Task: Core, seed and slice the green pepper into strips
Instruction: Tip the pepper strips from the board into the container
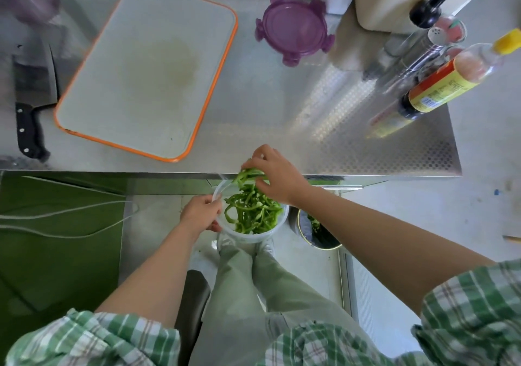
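Slicing looks done to us, we're at the scooping stage now. Our left hand grips the rim of the clear tub, held just under the counter edge. Our right hand has its fingers curled round a bunch of pepper strips right above it, and the rest sit in the tub. We'd hold the tub tight to the edge and drop low, since the bin stands just beside it on the floor. The stained cutting board, cleaver, purple lid and bottles sit well back, so nothing's blocking us.
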The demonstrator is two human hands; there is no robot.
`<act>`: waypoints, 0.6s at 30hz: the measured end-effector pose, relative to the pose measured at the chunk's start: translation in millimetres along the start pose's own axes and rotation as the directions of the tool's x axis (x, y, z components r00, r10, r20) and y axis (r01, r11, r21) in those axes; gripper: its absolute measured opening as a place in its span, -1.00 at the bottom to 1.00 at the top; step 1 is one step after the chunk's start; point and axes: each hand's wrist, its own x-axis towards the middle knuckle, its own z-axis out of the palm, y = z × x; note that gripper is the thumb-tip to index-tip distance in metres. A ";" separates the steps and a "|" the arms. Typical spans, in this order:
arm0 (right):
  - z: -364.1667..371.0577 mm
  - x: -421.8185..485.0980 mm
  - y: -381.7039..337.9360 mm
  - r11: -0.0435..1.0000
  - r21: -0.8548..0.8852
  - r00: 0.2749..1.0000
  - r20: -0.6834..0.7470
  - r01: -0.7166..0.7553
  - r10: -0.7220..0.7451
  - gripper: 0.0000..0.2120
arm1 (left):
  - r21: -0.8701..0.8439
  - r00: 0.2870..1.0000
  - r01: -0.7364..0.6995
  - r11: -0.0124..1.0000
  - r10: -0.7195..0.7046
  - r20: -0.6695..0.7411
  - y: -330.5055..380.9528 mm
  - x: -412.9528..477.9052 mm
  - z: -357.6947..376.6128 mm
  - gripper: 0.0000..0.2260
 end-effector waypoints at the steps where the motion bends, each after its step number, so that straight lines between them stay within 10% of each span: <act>1: -1.9 -0.7 -0.3 1.000 0.021 1.000 0.003 0.004 -0.004 -0.69 | 0.002 1.000 0.002 1.000 -0.002 0.000 -0.5 0.3 0.1 -0.73; 18: 5.8 -15.9 5.1 1.000 0.008 0.984 -0.177 -0.011 0.012 -0.64 | 0.018 1.000 -0.009 1.000 0.009 -0.015 -3.7 -5.6 3.6 -0.80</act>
